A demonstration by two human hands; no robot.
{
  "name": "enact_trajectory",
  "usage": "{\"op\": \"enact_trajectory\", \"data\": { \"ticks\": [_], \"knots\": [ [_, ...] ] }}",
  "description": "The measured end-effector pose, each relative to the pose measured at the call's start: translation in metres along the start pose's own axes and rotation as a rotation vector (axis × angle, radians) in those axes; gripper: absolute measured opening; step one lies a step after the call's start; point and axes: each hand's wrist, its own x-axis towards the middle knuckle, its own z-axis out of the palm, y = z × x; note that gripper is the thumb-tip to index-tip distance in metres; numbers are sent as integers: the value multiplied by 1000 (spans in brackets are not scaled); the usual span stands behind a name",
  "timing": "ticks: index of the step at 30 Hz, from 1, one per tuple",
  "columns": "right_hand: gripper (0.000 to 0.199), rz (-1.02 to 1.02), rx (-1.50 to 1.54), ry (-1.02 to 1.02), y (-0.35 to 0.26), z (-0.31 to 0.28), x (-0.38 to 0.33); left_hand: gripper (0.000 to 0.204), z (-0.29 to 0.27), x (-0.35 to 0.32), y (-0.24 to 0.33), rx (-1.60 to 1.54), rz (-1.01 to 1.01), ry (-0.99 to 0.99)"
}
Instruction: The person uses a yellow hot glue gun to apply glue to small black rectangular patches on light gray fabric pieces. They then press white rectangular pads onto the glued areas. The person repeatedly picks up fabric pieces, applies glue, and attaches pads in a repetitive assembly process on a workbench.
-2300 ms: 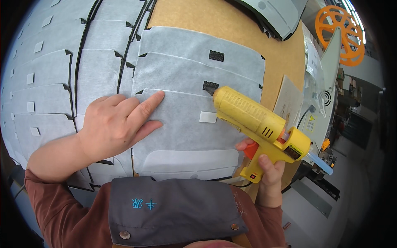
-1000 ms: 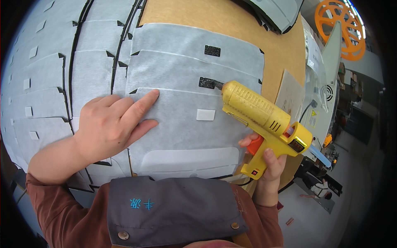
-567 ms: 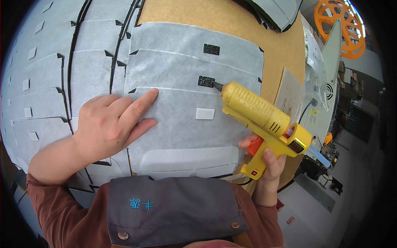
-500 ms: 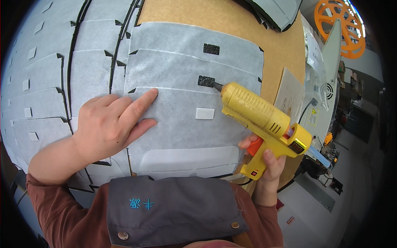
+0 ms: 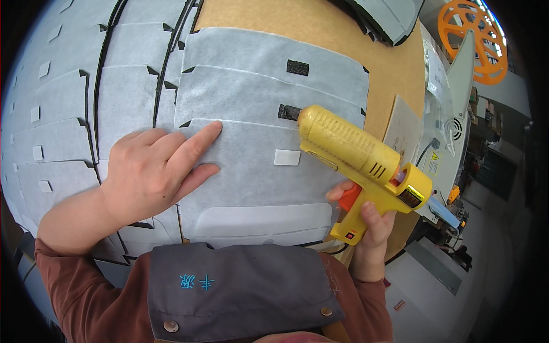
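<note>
My right hand [image 5: 374,226] grips a yellow hot glue gun [image 5: 349,143], a finger at its orange trigger [image 5: 349,197]. The gun's front end lies over the right edge of a black rectangular patch [image 5: 287,111], and its nozzle tip is hidden. The patch sits on a stack of overlapping pale grey felt-like panels [image 5: 240,163]. My left hand [image 5: 151,168] rests on the nearest panel, index finger and thumb stretched out and the fingertip near its upper edge. A second black patch [image 5: 297,68] is farther back. Closer to me, a white rectangular pad [image 5: 287,157] sits on the nearest panel.
More pale panels with small white pads [image 5: 38,152] spread across the left. Brown board [image 5: 251,17] shows beneath at the back. A dark-edged panel [image 5: 389,20] lies at the far right. Beyond the right edge stand a grey machine [image 5: 452,137] and an orange reel [image 5: 474,43].
The glue gun has shifted slightly left and up, so its front now covers the edge of the nearer black patch and its nozzle is out of sight. My left hand stays almost in place.
</note>
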Motion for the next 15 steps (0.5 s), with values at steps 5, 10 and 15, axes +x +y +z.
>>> {"op": "enact_trajectory", "data": {
  "ticks": [5, 10, 15],
  "knots": [
    [57, 7, 10, 4, -2, 3, 0, 67, 0, 1, 1, 2, -1, -5],
    [57, 7, 25, 8, -1, 5, -1, 66, -1, 1, 1, -3, -7, -9],
    [59, 8, -4, 50, 0, 5, -6, 65, -1, 2, 1, 7, -3, -16]
  ]
}}
